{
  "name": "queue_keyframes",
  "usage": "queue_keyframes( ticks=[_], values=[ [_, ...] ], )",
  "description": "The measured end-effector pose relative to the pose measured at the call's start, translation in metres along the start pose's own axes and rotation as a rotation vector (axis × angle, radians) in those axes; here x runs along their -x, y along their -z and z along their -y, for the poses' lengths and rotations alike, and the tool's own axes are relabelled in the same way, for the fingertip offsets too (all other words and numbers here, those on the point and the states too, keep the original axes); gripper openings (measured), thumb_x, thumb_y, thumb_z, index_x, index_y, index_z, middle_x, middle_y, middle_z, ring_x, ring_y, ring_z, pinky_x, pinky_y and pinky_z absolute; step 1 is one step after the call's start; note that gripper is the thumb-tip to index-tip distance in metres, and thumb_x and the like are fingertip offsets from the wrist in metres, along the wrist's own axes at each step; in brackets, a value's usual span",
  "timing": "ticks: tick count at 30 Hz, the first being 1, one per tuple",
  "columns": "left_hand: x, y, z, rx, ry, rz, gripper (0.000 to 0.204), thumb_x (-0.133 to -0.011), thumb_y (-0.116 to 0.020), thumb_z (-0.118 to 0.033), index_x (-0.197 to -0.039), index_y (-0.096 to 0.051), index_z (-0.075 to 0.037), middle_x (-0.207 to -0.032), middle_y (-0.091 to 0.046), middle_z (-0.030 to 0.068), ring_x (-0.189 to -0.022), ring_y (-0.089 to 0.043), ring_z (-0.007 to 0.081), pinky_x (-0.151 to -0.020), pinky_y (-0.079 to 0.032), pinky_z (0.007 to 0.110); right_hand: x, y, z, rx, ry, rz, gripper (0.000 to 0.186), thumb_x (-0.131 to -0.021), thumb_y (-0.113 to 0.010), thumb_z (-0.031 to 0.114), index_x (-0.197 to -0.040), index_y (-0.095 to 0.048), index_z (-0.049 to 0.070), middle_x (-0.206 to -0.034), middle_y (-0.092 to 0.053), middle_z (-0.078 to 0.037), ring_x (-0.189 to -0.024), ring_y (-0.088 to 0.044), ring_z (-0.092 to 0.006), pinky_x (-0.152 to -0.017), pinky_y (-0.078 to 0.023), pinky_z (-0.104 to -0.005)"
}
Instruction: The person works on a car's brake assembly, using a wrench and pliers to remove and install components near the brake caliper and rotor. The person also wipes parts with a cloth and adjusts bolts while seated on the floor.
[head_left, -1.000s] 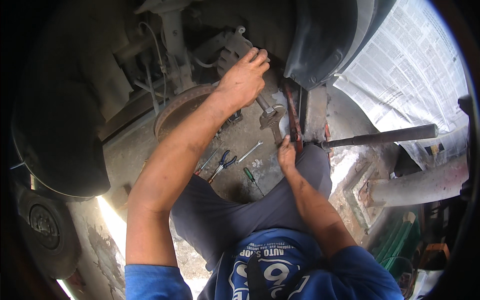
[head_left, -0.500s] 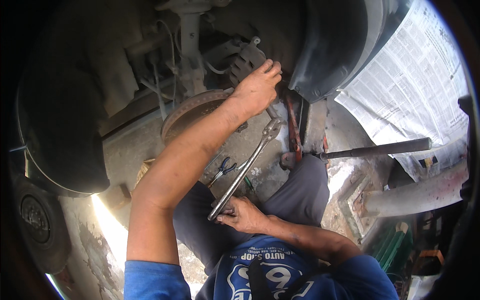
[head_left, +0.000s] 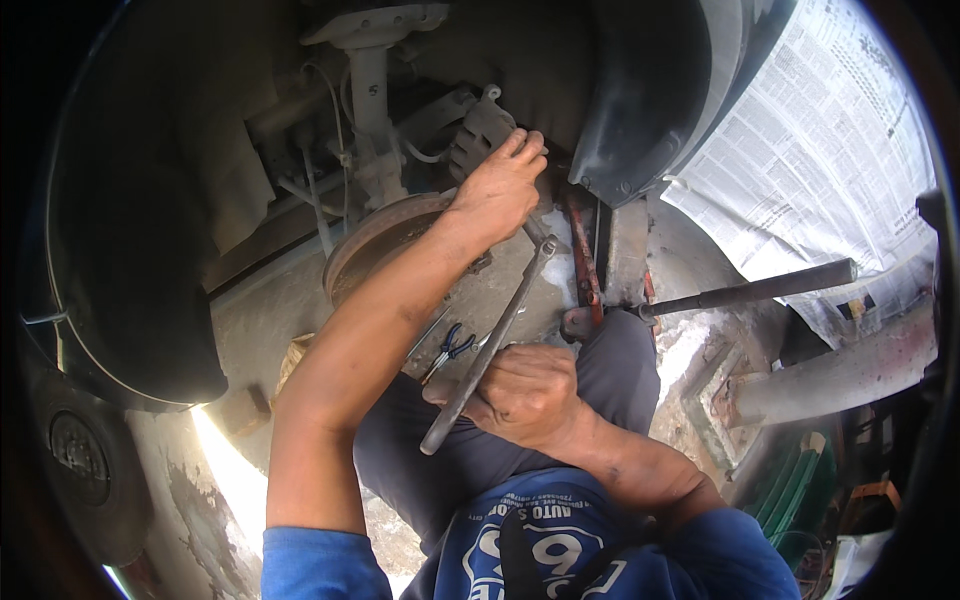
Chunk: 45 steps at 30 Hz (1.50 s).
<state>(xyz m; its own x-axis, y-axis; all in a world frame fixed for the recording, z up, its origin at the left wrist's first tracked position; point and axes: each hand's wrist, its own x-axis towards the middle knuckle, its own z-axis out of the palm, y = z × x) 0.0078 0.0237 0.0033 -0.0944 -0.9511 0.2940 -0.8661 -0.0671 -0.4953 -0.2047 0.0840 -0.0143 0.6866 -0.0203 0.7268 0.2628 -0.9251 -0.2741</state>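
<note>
My left hand [head_left: 497, 195] is closed over the lower edge of a grey brake caliper [head_left: 483, 125], its fingers curled and partly hidden. Below that hand a short socket piece comes out and joins the jointed head of a long steel breaker bar [head_left: 508, 318]. What the socket sits on is hidden behind the hand. My right hand [head_left: 532, 395] is wrapped around the bar's lower part, above my lap. Beside the caliper, a rusty brake disc [head_left: 365, 240] lies partly behind my left forearm.
A suspension strut [head_left: 370, 95] stands behind the disc. Blue-handled pliers [head_left: 452, 343] lie on the concrete floor. To the right are a red jack [head_left: 585, 255], its dark handle [head_left: 755, 287], newspaper [head_left: 810, 150] over the bodywork and a pale pipe [head_left: 840, 385]. A wheel [head_left: 80, 450] is at left.
My right hand has shifted up and right along the breaker bar and closed more firmly around it. The bar's free end sits slightly lower. My left hand stays at the caliper; the view has shifted slightly.
</note>
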Motion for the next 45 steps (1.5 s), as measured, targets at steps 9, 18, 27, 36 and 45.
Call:
queue_keyframes(
  ticks=[9,18,27,36,45],
  values=[
    [-0.001,0.006,0.008,-0.005,0.008,0.012,0.019,-0.083,-0.068,-0.021,-0.089,-0.084,-0.012,-0.132,-0.062,0.0096,-0.145,-0.038,0.0330,-0.126,-0.023,0.047,-0.113,0.083,-0.050,0.177,0.097,-0.513,0.071,-0.072,-0.091,0.013,-0.137,-0.062,0.014,-0.117,-0.063,-0.007,-0.081,-0.061,-0.0144,-0.066,-0.054,-0.0261],
    [-0.003,0.003,0.000,-0.008,0.022,0.083,0.019,-0.085,-0.068,-0.021,-0.094,-0.084,-0.018,-0.137,-0.059,0.0112,-0.149,-0.034,0.0329,-0.128,-0.020,0.048,-0.104,0.121,-0.182,0.093,-0.525,-0.621,0.063,-0.089,-0.081,0.026,-0.144,-0.055,0.010,-0.100,-0.066,-0.010,-0.071,-0.059,-0.0115,-0.065,-0.051,-0.0262],
    [-0.011,0.012,-0.006,-0.007,0.024,0.145,0.026,-0.088,-0.066,-0.021,-0.106,-0.084,-0.023,-0.141,-0.057,0.0117,-0.150,-0.032,0.0338,-0.129,-0.018,0.049,0.049,0.072,-0.324,0.244,-1.129,-0.628,0.072,-0.091,-0.076,0.041,-0.151,-0.050,0.009,-0.135,-0.051,-0.026,-0.122,-0.059,-0.0374,-0.087,-0.059,-0.0478],
    [-0.012,0.019,-0.005,0.023,0.022,0.179,0.027,-0.087,-0.065,-0.018,-0.107,-0.084,-0.023,-0.141,-0.057,0.0131,-0.150,-0.034,0.0353,-0.128,-0.020,0.049,0.159,-0.099,-0.248,0.044,-1.328,-0.014,0.086,-0.109,-0.017,0.058,-0.112,-0.070,-0.008,-0.117,-0.065,-0.038,-0.116,-0.060,-0.0548,-0.102,-0.044,-0.0559],
    [-0.013,0.020,-0.004,0.004,0.004,0.204,0.028,-0.087,-0.066,-0.018,-0.107,-0.084,-0.024,-0.141,-0.057,0.0127,-0.149,-0.034,0.0359,-0.128,-0.020,0.049,0.141,-0.091,-0.054,-0.571,-0.887,0.708,0.052,-0.091,-0.068,0.025,-0.130,-0.057,-0.007,-0.111,-0.072,-0.025,-0.110,-0.070,-0.0351,-0.098,-0.054,-0.0417]
  ],
)
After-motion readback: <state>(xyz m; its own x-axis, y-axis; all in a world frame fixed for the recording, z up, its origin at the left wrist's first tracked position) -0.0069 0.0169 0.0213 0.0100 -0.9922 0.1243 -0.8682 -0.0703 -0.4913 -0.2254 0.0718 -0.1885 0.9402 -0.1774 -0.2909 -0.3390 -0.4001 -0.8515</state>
